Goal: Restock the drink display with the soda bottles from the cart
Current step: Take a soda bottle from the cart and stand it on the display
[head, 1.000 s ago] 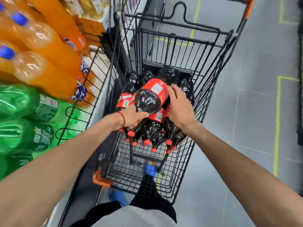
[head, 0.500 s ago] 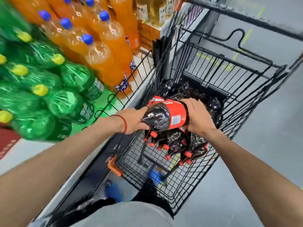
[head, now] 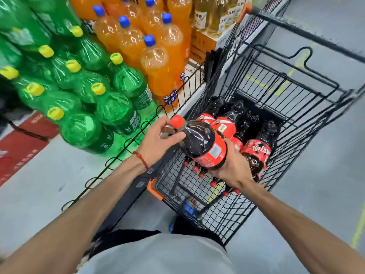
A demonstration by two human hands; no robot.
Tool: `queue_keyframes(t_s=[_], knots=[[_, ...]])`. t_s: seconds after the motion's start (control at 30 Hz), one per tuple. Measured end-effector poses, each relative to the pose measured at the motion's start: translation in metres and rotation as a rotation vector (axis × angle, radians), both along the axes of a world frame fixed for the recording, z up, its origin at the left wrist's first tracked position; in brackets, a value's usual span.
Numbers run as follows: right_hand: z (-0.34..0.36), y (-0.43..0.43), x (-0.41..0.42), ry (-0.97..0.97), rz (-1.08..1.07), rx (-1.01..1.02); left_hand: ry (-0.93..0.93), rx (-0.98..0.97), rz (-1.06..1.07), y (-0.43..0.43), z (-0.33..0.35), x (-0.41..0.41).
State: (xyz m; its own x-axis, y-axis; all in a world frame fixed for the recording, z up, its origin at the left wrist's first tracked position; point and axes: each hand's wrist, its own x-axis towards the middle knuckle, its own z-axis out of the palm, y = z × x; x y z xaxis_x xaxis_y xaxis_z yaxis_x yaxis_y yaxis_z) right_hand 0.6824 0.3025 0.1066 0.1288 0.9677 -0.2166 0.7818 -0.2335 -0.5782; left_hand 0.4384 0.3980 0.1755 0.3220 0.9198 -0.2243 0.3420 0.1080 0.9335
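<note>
I am raising the dark, red-labelled plastic cola bottle (head: 199, 144) above the black wire cart (head: 256, 112), its cap now turning toward the green plastic display bottles (head: 116, 109). The left hand (head: 158, 139) is keeping its grip clasped round the neck and the right hand (head: 233, 168) its grip round the base; shelving looks next.

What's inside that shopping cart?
Dark cola bottles with red labels lie piled in the cart. The held bottle and right hand cover some, so the count is unclear.

Dark cola bottle (head: 199, 142) between left hand (head: 158, 139) at neck and right hand (head: 235, 167), over cart (head: 308, 34)
</note>
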Motion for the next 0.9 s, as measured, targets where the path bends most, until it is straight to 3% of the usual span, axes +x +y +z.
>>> queue_keyframes(t_s=[0.13, 0.33, 0.57, 0.9], knots=[[0.010, -0.019, -0.053, 0.096, -0.066, -0.041, -0.212, -0.018, 0.017, -0.021, 0.001, -0.017], [0.031, -0.041, -0.146, 0.142, -0.043, -0.010, -0.138, 0.169, 0.076, -0.063, 0.004, -0.087], [0.058, -0.070, -0.282, 0.136, 0.048, 0.082, -0.061, 0.375, 0.260, -0.125, 0.048, -0.226], [0.110, -0.071, -0.419, 0.093, 0.299, 0.268, -0.079, 0.576, 0.495, -0.180, 0.102, -0.367]])
